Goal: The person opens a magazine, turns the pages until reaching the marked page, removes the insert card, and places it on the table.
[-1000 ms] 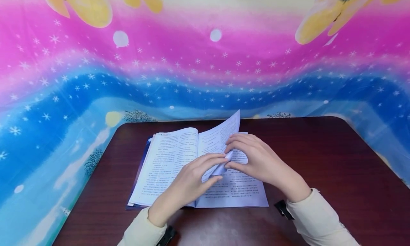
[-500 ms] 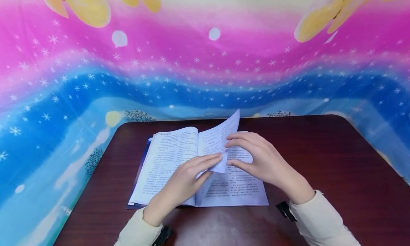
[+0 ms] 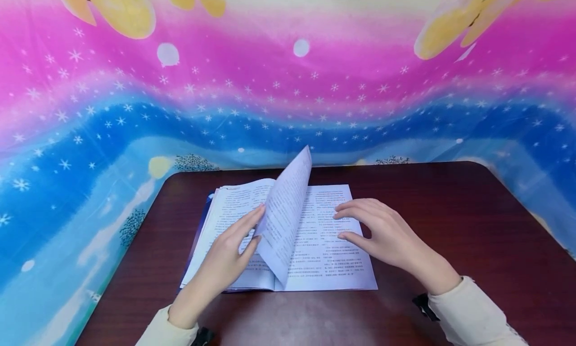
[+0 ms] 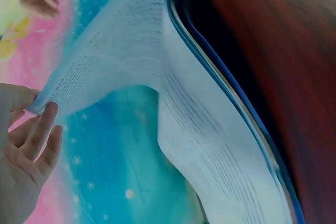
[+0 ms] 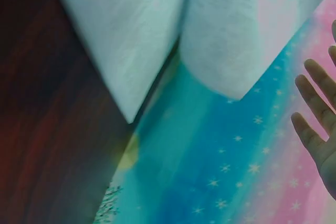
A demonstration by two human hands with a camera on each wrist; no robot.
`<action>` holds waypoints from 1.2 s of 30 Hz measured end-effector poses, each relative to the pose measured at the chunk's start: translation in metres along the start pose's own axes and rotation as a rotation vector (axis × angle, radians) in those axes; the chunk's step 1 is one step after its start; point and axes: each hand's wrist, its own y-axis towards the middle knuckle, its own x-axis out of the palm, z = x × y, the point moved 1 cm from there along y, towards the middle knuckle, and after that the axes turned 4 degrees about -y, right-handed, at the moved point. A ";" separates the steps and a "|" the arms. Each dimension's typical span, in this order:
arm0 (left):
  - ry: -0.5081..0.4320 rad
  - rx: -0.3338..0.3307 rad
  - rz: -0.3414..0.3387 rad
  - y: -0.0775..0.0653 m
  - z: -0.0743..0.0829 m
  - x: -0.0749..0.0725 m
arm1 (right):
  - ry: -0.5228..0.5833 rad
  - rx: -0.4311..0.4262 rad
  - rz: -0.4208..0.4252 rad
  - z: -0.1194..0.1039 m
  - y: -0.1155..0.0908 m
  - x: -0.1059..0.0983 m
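An open book [image 3: 335,266] with printed text lies on the table, its dark blue cover edge showing at the left. One page [image 3: 285,221] stands raised and curved over the spine. My left hand [image 3: 227,248] pinches the free edge of that page between thumb and fingers; in the left wrist view the left hand [image 4: 31,145] grips its edge at the left. My right hand [image 3: 382,231] hovers over the right side of the book, fingers spread and holding nothing. The right wrist view has the right hand [image 5: 320,114] at its right edge, apart from the page.
The dark reddish-brown table [image 3: 450,211] extends around the book on every side. Behind and beside it hangs a patterned cloth [image 3: 252,86] in pink and blue with snowflakes. A black strap [image 3: 425,306] sits by the right cuff.
My left hand has moved left, carrying the page from the right side up past the spine. My right hand has drawn away from the page, to the right.
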 end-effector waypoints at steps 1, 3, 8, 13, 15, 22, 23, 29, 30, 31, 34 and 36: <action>0.013 -0.021 -0.005 -0.003 -0.003 -0.003 | -0.005 -0.001 -0.006 0.002 -0.003 0.001; 0.040 -0.070 -0.020 -0.008 -0.008 -0.008 | -0.005 0.002 -0.019 0.007 -0.008 0.003; 0.071 -0.195 -0.065 -0.020 -0.019 -0.018 | -0.002 0.036 -0.067 0.017 -0.020 0.007; 0.071 -0.285 -0.106 -0.029 -0.027 -0.025 | -0.005 0.044 -0.111 0.023 -0.030 0.009; 0.069 -0.311 -0.114 -0.032 -0.029 -0.027 | -0.008 0.037 -0.117 0.025 -0.033 0.011; 0.088 -0.393 -0.147 -0.042 -0.036 -0.032 | -0.027 0.068 -0.178 0.031 -0.046 0.014; 0.093 -0.399 -0.151 -0.043 -0.037 -0.033 | -0.030 0.079 -0.191 0.031 -0.047 0.014; 0.134 -0.428 -0.205 -0.051 -0.045 -0.035 | -0.029 0.122 -0.284 0.034 -0.057 0.015; 0.144 -0.435 -0.213 -0.052 -0.047 -0.035 | -0.027 0.123 -0.294 0.034 -0.059 0.016; 0.153 -0.444 -0.220 -0.053 -0.048 -0.036 | -0.025 0.125 -0.302 0.034 -0.060 0.016; 0.182 -0.461 -0.235 -0.056 -0.052 -0.038 | -0.015 0.129 -0.316 0.036 -0.065 0.018; 0.206 -0.460 -0.254 -0.058 -0.054 -0.039 | -0.012 0.126 -0.317 0.038 -0.067 0.019</action>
